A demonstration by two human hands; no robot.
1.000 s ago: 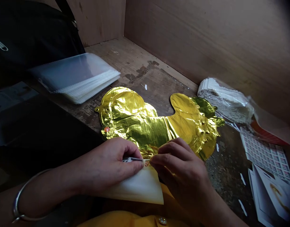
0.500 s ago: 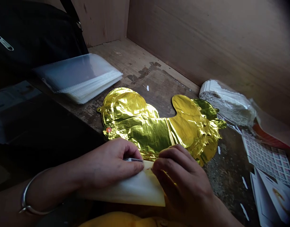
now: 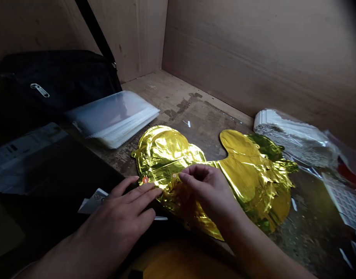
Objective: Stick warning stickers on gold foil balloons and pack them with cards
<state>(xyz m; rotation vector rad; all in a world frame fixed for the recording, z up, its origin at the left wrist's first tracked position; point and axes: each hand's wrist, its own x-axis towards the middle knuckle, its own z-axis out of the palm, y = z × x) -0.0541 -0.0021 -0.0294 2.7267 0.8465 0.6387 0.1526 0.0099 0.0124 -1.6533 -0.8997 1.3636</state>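
Gold foil balloons [image 3: 192,162], flat and stacked, lie wrinkled in front of me. My left hand [image 3: 128,211] rests with its fingers stretched out, fingertips on the left front edge of the foil. Near those fingers, a small round red-orange sticker [image 3: 145,179] shows on the balloon. My right hand [image 3: 208,188] pinches a small printed sticker [image 3: 176,176] between thumb and forefinger, low over the gold foil. Whether the sticker touches the foil I cannot tell. White printed paper [image 3: 93,199] lies beside my left hand, partly hidden by it.
A stack of clear plastic sleeves [image 3: 119,116] lies at the back left, before a black bag [image 3: 64,81]. Wrapped white material [image 3: 294,135] and a printed label sheet [image 3: 344,201] are at right. Wooden panels [image 3: 253,50] rise behind.
The whitish sheet both hands held at the front is no longer between them. My left hand has flattened onto the foil edge; my right has moved over the balloons with a small sticker. The view has shifted.
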